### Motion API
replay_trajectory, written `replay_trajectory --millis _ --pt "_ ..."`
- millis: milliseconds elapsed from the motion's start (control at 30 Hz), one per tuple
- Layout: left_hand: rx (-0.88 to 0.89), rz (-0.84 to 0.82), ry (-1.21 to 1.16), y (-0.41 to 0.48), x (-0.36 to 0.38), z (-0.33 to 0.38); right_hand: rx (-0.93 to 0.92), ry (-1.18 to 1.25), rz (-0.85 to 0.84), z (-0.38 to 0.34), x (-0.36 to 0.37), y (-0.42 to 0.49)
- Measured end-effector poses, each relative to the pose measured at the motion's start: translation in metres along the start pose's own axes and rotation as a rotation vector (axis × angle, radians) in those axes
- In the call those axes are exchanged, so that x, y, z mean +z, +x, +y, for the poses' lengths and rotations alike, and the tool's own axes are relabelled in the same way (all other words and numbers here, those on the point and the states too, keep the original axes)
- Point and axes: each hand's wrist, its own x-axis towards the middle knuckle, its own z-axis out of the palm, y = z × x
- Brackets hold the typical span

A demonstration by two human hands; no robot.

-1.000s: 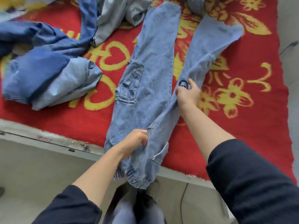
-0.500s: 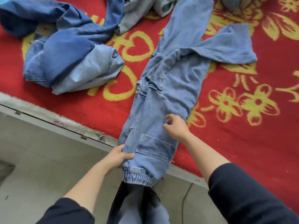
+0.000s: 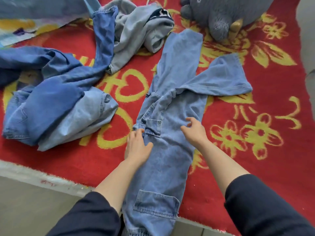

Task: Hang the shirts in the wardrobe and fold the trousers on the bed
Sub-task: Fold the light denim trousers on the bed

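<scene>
Across the red bed cover with yellow flowers, lengthwise, cuffed end over the near edge: light blue denim cargo trousers, doubled for folding, far ends splayed; well left, crumpled heap of darker blue denim; left hand flat, fingers straight, pinning the left edge; right hand loosely spread on the cloth, gripping nothing, likely smoothing.

place: home bedroom | cues: bed's red floral blanket, strewn clothes, plush toy

Left grip flat, right grip loosely spread.
</scene>
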Motion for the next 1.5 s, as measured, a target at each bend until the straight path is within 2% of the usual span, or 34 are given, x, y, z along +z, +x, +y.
replay_trajectory --millis 200,367,500,600,700,767,900,967,1033,1100,1133,1167,1233,1500 --pt "0.247 0.004 0.105 0.100 -0.010 0.061 0.183 0.258 0.198 -0.024 -0.040 0.091" --pt "0.384 -0.023 0.351 0.170 -0.008 0.092 0.349 0.560 0.382 -0.017 -0.059 0.152" --pt "0.462 -0.074 0.439 0.211 0.000 0.106 0.490 0.816 0.409 -0.005 -0.066 0.191" --pt "0.462 -0.102 0.464 0.230 0.008 0.109 0.558 0.983 0.596 0.002 -0.075 0.217" --pt "0.390 -0.101 0.374 0.240 0.014 0.114 0.558 1.109 0.844 -0.002 -0.095 0.237" --pt "0.367 -0.102 0.292 0.248 0.015 0.121 0.541 1.074 0.904 -0.016 -0.110 0.256" --pt "0.340 -0.215 0.146 0.263 0.006 0.130 0.335 0.789 0.761 -0.078 -0.135 0.295" --pt "0.314 -0.277 -0.047 0.270 -0.005 0.128 0.154 0.676 0.724 -0.121 -0.142 0.315" --pt "0.272 -0.326 -0.299 0.276 -0.017 0.121 -0.044 0.599 0.618 -0.164 -0.140 0.331" --pt "0.172 -0.333 -0.526 0.278 -0.025 0.110 -0.172 0.622 0.361 -0.196 -0.124 0.339" --pt "0.105 -0.326 -0.591 0.277 -0.025 0.105 -0.181 0.597 0.210 -0.203 -0.112 0.342" --pt "0.047 -0.313 -0.624 0.276 -0.024 0.100 -0.168 0.516 0.085 -0.204 -0.099 0.344" --pt "-0.016 -0.299 -0.627 0.276 -0.018 0.093 -0.150 0.279 -0.063 -0.191 -0.074 0.344" --pt "-0.013 -0.349 -0.622 0.281 -0.014 0.086 -0.256 -0.231 -0.078 -0.124 -0.034 0.311"
